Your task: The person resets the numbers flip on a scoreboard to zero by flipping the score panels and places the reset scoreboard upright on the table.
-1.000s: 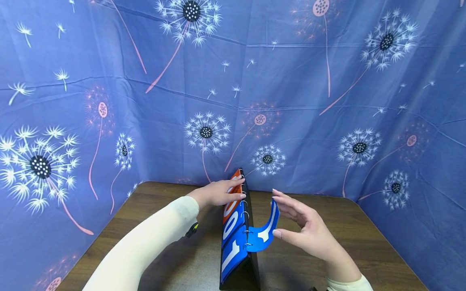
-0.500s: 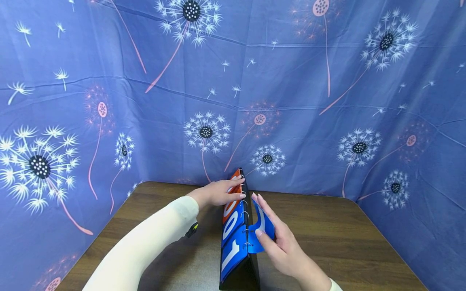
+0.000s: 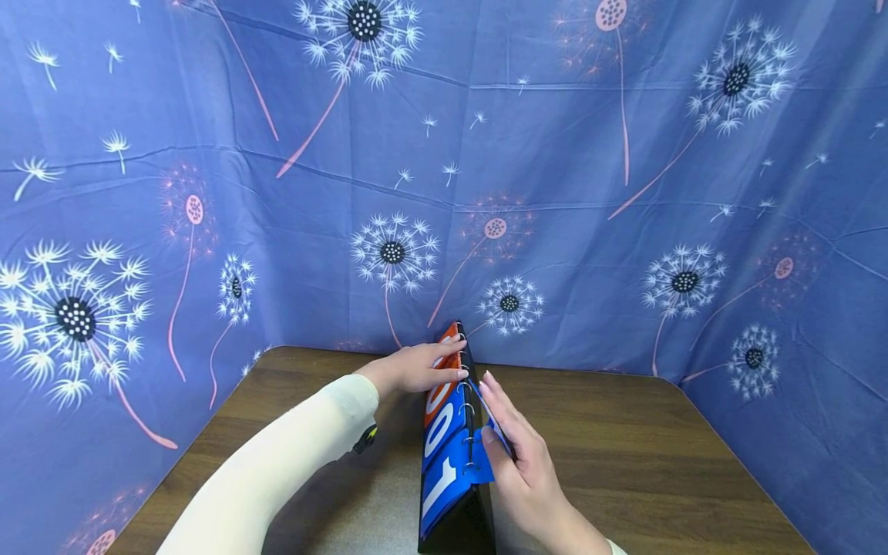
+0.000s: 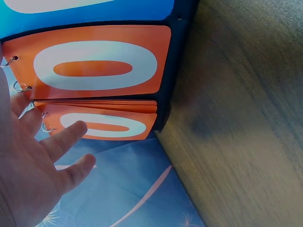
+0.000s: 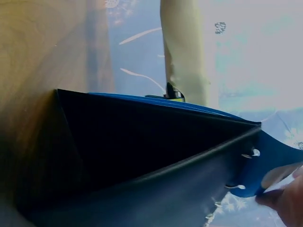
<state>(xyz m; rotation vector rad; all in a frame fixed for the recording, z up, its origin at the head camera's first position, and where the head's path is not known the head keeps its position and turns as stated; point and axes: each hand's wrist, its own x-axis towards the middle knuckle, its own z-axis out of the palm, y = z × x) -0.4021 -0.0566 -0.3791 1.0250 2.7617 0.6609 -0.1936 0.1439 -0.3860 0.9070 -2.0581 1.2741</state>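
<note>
A tent-shaped flip scoreboard (image 3: 454, 532) with a black body stands lengthwise on the table. Blue number cards (image 3: 444, 470) hang at its near end, and orange zero cards (image 4: 102, 66) at its far end, all on metal rings along the ridge. My left hand (image 3: 418, 367) rests over the far end with straight fingers reaching the ridge; the left wrist view shows them spread beside the rings. With fingers straight, my right hand (image 3: 526, 462) presses a turned-over blue card (image 3: 482, 460) toward the board's right face. The thumb overlaps that card's near side, and the hand hides much of it.
The brown wooden table (image 3: 624, 455) extends on both sides of the board. Behind it and at the sides hangs a blue curtain (image 3: 555, 154) with a dandelion print. A small black and yellow item (image 3: 365, 438) sits at my left wrist.
My right hand has moved left toward the scoreboard, bringing the curled blue card closer to its right face; the white numeral is now mostly out of sight. My left hand has stayed put.
</note>
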